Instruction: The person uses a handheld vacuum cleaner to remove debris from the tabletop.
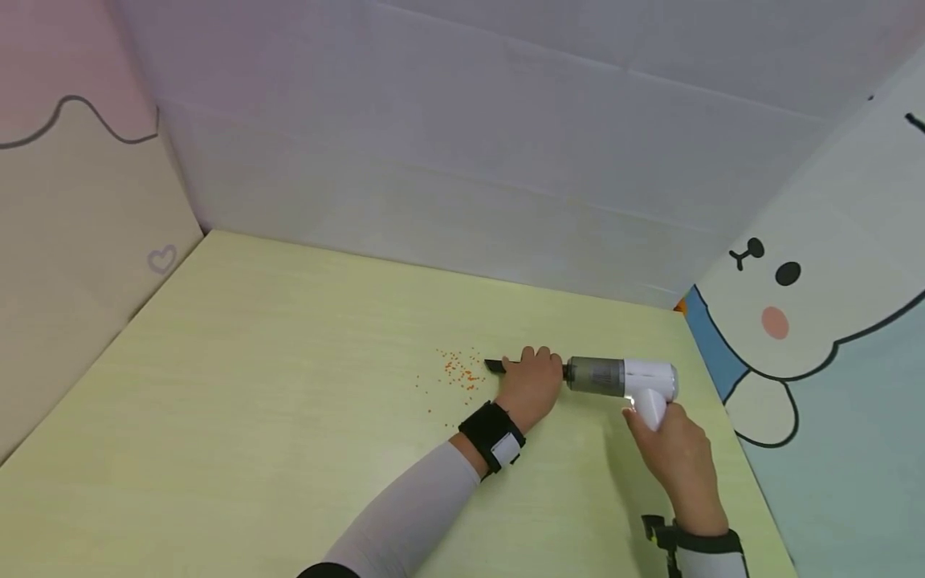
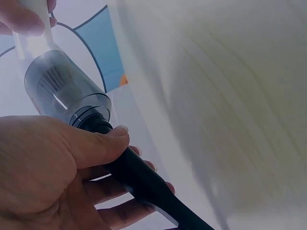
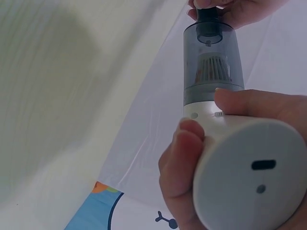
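Observation:
A white handheld vacuum cleaner (image 1: 650, 379) with a smoky clear dust cup (image 1: 596, 376) is held above the table, pointing left. My right hand (image 1: 679, 453) grips its handle; in the right wrist view the thumb lies along the white body (image 3: 249, 172). At the front end, my left hand (image 1: 531, 385) holds the black nozzle (image 2: 139, 177), thumb on one side and fingers on the other in the left wrist view. The nozzle's flat tip (image 1: 495, 366) stands just right of scattered small orange bits (image 1: 462, 371) on the table.
The pale yellow table (image 1: 289, 401) meets a white back wall (image 1: 462, 160), a left panel (image 1: 72, 265) and a right panel with a cartoon animal (image 1: 831, 321). A few orange bits lie apart, left of and below the main cluster.

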Available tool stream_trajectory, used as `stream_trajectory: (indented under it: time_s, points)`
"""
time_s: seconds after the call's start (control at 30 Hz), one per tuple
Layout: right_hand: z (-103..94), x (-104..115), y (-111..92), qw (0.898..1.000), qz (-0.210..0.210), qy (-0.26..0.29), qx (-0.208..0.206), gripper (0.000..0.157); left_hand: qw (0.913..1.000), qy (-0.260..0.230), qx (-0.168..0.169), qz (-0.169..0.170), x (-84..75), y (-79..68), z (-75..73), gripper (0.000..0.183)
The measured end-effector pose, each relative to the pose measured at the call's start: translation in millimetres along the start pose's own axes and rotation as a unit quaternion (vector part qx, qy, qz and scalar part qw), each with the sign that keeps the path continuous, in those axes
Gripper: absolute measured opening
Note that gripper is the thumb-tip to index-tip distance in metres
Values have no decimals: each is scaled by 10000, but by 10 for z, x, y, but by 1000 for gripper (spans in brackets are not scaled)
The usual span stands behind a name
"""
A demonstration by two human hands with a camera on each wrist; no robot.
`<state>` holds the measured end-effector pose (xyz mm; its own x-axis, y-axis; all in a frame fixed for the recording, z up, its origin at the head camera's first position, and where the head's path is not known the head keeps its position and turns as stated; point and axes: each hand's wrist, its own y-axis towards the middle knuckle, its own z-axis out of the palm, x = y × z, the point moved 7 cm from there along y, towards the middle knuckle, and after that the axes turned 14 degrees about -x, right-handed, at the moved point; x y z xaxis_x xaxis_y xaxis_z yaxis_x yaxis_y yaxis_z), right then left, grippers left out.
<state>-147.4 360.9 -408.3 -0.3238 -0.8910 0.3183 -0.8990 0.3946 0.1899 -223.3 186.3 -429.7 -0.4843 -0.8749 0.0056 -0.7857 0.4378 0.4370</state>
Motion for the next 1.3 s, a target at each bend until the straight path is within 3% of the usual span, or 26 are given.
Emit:
stream_trajectory:
  time_s: [0.43, 0.77, 1.13, 1.3]
  points:
    - [1, -16, -50, 9999, 117, -74, 30, 77, 9982, 344, -463, 178, -36, -97, -83, 21]
    - [-13, -14, -104, 9998, 43, -81, 196, 76, 9991, 337, -275, 3, -53, -172, -94, 20]
    - [-4, 2, -152, 9996, -21, -135, 244, 77, 9981, 577, -159, 140, -51, -252, -113, 21]
    - [-10, 4, -172, 9993, -43, -180, 315, 76, 9971, 664, -324, 176, -53, -304, -160, 19]
